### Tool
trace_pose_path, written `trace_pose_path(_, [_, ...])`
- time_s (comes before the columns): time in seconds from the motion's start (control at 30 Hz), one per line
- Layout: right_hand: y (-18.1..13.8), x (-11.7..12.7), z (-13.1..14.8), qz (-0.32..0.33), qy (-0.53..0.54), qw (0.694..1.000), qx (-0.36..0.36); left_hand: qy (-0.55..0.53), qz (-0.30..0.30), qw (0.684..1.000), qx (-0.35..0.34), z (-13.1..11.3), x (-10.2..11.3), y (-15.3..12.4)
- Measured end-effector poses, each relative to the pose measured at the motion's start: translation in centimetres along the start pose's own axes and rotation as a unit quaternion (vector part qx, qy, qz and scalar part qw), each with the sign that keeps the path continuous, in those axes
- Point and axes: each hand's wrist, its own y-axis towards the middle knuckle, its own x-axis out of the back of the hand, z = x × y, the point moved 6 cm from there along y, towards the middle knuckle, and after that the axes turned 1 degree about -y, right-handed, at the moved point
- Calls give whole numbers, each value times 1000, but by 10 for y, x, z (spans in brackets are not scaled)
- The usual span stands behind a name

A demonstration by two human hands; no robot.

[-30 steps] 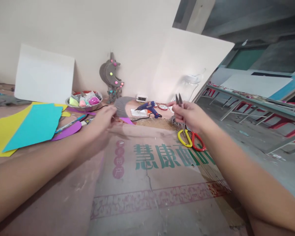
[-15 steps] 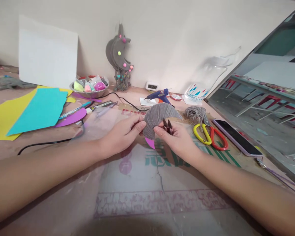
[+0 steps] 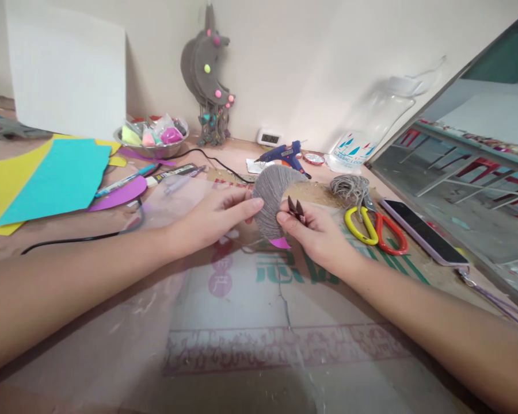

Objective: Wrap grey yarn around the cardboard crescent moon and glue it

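A crescent moon wrapped in grey yarn (image 3: 270,198) is held up above the table, its bare purple tip (image 3: 280,242) pointing down. My left hand (image 3: 220,215) pinches its left edge between thumb and fingers. On the inner curve, the thumb of my right hand (image 3: 322,236) presses the crescent. Small dark-bladed thread snips (image 3: 296,209) also sit in that hand, blades pointing up, their handle hidden by the fingers. A strand of grey yarn (image 3: 285,305) lies on the clear plastic sheet below.
Behind the crescent lies a blue glue gun (image 3: 282,154). To the right are a yarn bundle (image 3: 349,187), scissors (image 3: 391,233) and a phone (image 3: 423,231). Coloured sheets (image 3: 52,181) and a bowl of clay packets (image 3: 153,149) occupy the left. A finished moon ornament (image 3: 205,72) hangs behind.
The crescent has turned slightly in my hands, its purple tip swinging right and its far point less visible. Both hands keep their hold. The camera view has shifted a little.
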Motion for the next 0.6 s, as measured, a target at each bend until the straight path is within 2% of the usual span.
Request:
trace_pose_path(0.2, [0, -3, -11, 6, -1, 999, -32, 34, 34, 999, 6, 6, -2, 0])
trace_pose_path(0.27, [1, -2, -14, 0, -40, 999, -37, 67, 47, 996, 35, 10, -3, 0])
trace_pose_path(0.33, [2, 7, -11, -30, -120, 992, -9, 86, 51, 993, 56, 12, -4, -1])
trace_pose_path(0.47, [-1, 30, 6, -100, -296, 943, 113, 92, -17, 994, 59, 6, 2, -1])
trace_pose_path(0.6, [-10, 35, 9, -89, -404, 893, 178, 83, -60, 992, 75, 8, 6, -2])
